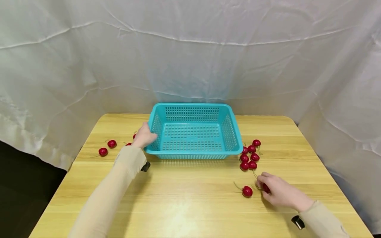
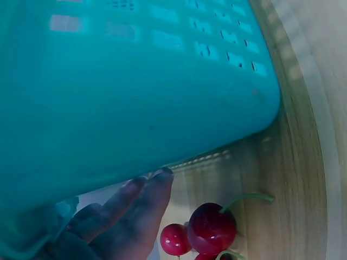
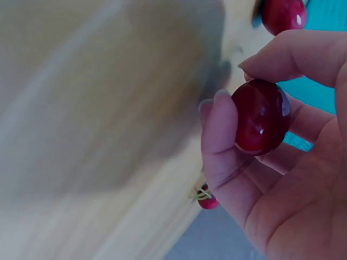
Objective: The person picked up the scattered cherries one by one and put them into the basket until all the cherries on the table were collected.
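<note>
In the head view, a turquoise rectangular plastic basket (image 1: 190, 152) with perforated walls stands on a light wood-grain table (image 1: 178, 198), near its far edge; a pale, creased cloth (image 1: 190, 49) hangs behind it. The left hand (image 1: 144, 135) grips the basket's left wall, thumb over the rim and fingers outside. Left of the basket lie two round, glossy red cherries (image 1: 111, 143) with thin stems, and two more nearer it are partly hidden by that hand. The right hand (image 1: 278, 191), nearer the person than the basket and to its right, pinches one dark red, round cherry (image 1: 266, 188). A tight cluster of red cherries (image 1: 252, 165) lies between this hand and the basket's right side; a lone stemmed cherry (image 1: 247, 191) lies in front of the basket's right corner, just beside the fingers. In the left wrist view, the basket's wall fills the upper part, fingers (image 2: 141, 216) outside it, and cherries (image 2: 211, 228) sit close by. In the right wrist view, thumb and fingers close round the held cherry, the basket showing behind; whether the cherry touches the table, I cannot tell.
</note>
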Tool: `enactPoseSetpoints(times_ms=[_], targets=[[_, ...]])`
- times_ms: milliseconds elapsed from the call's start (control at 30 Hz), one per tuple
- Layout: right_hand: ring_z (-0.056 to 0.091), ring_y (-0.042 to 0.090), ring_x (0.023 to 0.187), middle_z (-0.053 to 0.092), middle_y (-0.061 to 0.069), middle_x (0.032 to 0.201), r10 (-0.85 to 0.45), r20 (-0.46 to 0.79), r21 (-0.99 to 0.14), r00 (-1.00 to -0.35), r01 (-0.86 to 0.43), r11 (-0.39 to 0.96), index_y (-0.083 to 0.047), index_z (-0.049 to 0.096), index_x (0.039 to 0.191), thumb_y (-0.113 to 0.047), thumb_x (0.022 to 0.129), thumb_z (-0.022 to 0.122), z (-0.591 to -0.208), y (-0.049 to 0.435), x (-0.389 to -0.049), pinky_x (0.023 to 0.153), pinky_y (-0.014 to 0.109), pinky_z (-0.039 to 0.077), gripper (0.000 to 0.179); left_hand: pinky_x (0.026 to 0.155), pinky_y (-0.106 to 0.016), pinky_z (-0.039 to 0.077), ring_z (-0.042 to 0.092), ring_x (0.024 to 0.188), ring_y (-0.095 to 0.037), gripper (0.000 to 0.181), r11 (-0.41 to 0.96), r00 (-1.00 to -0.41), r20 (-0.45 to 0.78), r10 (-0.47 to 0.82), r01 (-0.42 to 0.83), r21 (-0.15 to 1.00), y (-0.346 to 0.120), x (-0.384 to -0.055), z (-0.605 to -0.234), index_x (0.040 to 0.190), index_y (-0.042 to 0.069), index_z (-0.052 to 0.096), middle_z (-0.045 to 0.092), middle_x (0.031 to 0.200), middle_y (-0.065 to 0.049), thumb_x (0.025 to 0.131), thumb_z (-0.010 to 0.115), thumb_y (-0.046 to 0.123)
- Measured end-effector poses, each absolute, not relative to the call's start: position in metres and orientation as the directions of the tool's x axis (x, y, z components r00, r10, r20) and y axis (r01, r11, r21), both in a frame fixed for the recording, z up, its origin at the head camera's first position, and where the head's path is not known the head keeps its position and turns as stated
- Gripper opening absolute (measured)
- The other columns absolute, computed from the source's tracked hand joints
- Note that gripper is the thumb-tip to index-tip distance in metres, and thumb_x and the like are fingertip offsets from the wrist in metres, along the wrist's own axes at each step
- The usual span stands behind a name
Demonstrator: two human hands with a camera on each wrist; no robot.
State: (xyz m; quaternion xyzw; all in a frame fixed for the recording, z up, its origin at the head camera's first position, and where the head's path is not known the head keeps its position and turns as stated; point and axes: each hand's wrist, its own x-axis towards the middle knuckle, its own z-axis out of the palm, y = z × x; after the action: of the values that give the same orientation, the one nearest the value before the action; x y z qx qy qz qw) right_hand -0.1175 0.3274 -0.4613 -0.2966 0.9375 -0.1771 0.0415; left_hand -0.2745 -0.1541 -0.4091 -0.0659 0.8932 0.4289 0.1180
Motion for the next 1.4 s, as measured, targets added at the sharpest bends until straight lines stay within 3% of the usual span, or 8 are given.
enactPoseSetpoints(times_ms=[200, 400, 533, 633, 900, 1400], targets=[[0.040, -0.005, 0.067, 0.052, -0.010, 0.076, -0.620, 0.165, -0.384, -0.767, -0.628, 0.676, -0.014, 0.058, 0.085, 0.008, 0.075, 0.069, -0.444, 0.319, -0.132, 0.054, 0.015, 0.041, 0.026, 0.104, -0.064, 0.048, 0.053, 0.125, -0.044, 0.063, 0.625, -0.968, -0.247, -0.032, -0.212, 0.751, -0.153, -0.276, -0.410, 0.153, 0.002, 0.019, 0.045, 0.146, -0.026, 0.099, 0.050, 0.012], [0.045, -0.005, 0.069, 0.061, -0.010, 0.083, -0.622, 0.247, -0.421, -0.743, -0.661, 0.621, -0.015, 0.062, 0.091, 0.008, 0.077, 0.072, -0.415, 0.298, -0.152, 0.057, 0.016, 0.046, 0.028, 0.105, -0.065, 0.047, 0.052, 0.127, -0.045, 0.063, 0.630, -0.971, -0.239, -0.017, -0.196, 0.751, -0.151, -0.276, -0.410, 0.154, 0.002, 0.018, 0.044, 0.148, -0.027, 0.100, 0.049, 0.011], [0.046, -0.003, 0.064, 0.061, -0.008, 0.081, -0.614, 0.289, -0.471, -0.735, -0.667, 0.577, -0.011, 0.063, 0.092, 0.006, 0.081, 0.072, -0.400, 0.279, -0.175, 0.052, 0.018, 0.046, 0.022, 0.104, -0.064, 0.048, 0.053, 0.128, -0.045, 0.065, 0.637, -0.973, -0.232, -0.017, -0.189, 0.747, -0.151, -0.280, -0.414, 0.155, 0.002, 0.017, 0.044, 0.148, -0.027, 0.099, 0.049, 0.012], [0.048, -0.001, 0.063, 0.063, -0.004, 0.083, -0.594, 0.298, -0.507, -0.747, -0.651, 0.565, -0.010, 0.063, 0.094, 0.003, 0.085, 0.070, -0.389, 0.262, -0.195, 0.052, 0.019, 0.048, 0.017, 0.104, -0.064, 0.048, 0.053, 0.128, -0.044, 0.065, 0.643, -0.974, -0.225, -0.030, -0.191, 0.742, -0.152, -0.282, -0.418, 0.156, 0.004, 0.017, 0.044, 0.149, -0.027, 0.100, 0.050, 0.013], [0.058, 0.015, 0.077, 0.068, 0.010, 0.100, -0.522, 0.281, -0.562, -0.805, -0.579, 0.590, -0.008, 0.064, 0.103, -0.002, 0.091, 0.067, -0.365, 0.222, -0.243, 0.067, 0.022, 0.057, 0.014, 0.104, -0.065, 0.047, 0.052, 0.130, -0.044, 0.069, 0.663, -0.968, -0.241, -0.073, -0.228, 0.713, -0.150, -0.282, -0.418, 0.157, 0.005, 0.016, 0.045, 0.150, -0.026, 0.099, 0.053, 0.015], [0.056, 0.022, 0.080, 0.067, 0.010, 0.110, -0.516, 0.188, -0.601, -0.836, -0.514, 0.613, -0.008, 0.063, 0.110, -0.008, 0.093, 0.063, -0.360, 0.164, -0.294, 0.069, 0.030, 0.052, 0.017, 0.104, -0.064, 0.048, 0.054, 0.127, -0.044, 0.070, 0.693, -0.964, -0.246, -0.098, -0.244, 0.679, -0.148, -0.285, -0.420, 0.155, 0.006, 0.018, 0.047, 0.147, -0.026, 0.097, 0.057, 0.015]])
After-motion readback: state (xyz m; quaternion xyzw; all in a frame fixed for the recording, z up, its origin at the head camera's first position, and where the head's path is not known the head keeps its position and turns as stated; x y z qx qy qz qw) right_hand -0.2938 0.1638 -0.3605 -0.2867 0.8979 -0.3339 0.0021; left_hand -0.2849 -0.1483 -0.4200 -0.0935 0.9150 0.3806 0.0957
